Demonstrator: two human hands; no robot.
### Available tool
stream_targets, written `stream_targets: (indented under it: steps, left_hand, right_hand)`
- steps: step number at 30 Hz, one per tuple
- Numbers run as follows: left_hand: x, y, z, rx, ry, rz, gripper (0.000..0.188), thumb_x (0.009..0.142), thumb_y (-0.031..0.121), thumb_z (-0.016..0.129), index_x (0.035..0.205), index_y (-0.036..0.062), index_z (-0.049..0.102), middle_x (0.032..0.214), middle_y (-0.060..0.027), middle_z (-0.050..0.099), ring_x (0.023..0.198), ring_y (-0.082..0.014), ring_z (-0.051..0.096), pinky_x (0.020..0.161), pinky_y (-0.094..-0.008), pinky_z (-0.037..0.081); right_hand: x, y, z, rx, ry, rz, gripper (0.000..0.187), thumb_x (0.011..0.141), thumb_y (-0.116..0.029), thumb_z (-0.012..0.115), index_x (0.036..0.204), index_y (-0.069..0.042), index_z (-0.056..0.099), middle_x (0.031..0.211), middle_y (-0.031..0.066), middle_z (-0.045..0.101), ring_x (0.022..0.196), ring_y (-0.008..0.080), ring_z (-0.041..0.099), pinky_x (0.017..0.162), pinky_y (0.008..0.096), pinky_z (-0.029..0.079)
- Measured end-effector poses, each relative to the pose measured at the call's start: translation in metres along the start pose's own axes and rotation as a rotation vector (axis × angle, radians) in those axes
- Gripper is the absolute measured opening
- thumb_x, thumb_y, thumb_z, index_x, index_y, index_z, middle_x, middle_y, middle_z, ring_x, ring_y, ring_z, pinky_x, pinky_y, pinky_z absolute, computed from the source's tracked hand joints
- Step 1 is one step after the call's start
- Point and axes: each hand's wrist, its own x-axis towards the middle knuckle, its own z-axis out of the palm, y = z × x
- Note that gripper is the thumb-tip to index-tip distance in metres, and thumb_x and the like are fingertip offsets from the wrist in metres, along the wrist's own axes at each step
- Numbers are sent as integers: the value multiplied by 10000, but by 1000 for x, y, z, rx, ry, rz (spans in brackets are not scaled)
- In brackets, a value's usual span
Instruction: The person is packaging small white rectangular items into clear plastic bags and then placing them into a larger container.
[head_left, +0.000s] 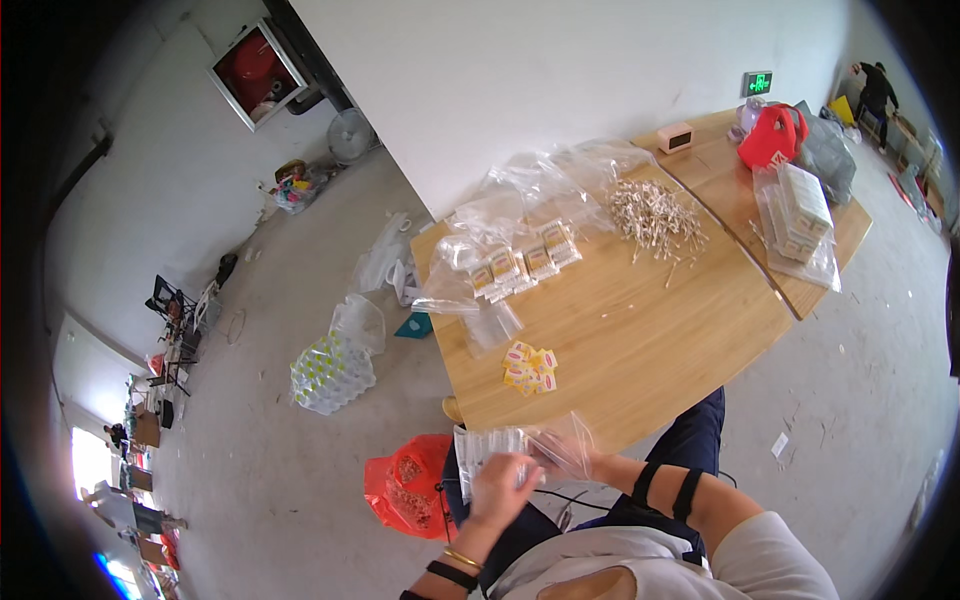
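In my lap, at the table's near edge, lies a clear plastic bag (pixel 576 440) with a row of white slim packs (pixel 482 443) at its left end. My left hand (pixel 500 490) is closed with its fingers curled at the packs' near side. My right hand (pixel 580 458) grips the clear bag from the right, its fingers partly behind the film. Just beyond the hands, small yellow-and-white cards (pixel 530 368) lie in a loose heap on the wooden table (pixel 640 340). Farther back stand yellow-and-white packs (pixel 525 262) in rows, and a pile of cotton swabs (pixel 655 218).
Clear plastic bags (pixel 540 185) cover the table's far left. At right are a red jug (pixel 772 137), a small clock (pixel 675 138) and bagged white boxes (pixel 800 210). A red bag (pixel 405 490) hangs left of my legs; wrapped bottles (pixel 332 375) lie on the floor.
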Motion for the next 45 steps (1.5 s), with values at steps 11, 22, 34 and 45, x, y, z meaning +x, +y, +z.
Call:
stream_targets:
  steps: [11,22,34,45]
  left_hand:
    - [-6,-55,-2,338,-362,-143,1041,676,749,595,1486,199,240,1550,-103,127,1417,-424,69,1040,-716,114]
    - [-3,-45,-1,443,-335,-111,1096,627,762,617,1468,157,259,1536,-110,163,1415,-423,75,1023,-731,143]
    - [-4,-41,10,401,-278,-231,880,766,614,619,1462,197,280,1534,-95,183,1410,-431,94,1011,-749,113]
    - [8,-40,9,468,-351,88,675,852,563,534,1425,248,366,1506,-64,273,1399,-354,222,1040,-726,86]
  right_hand:
    - [-7,1,6,-298,-118,-175,305,824,-287,592,1007,-44,604,1129,112,585,880,279,648,747,390,559]
    - [-20,-25,-17,-285,-78,-143,203,843,-247,557,980,-121,638,1137,115,576,985,277,613,738,396,560]
    - [-10,3,-29,-544,-111,-119,368,840,-257,553,1164,-87,586,1145,70,567,1032,247,560,875,378,485]
    - [5,-17,-46,-568,-246,-66,422,842,-249,556,1259,-191,555,1274,43,511,1235,224,451,1052,435,345]
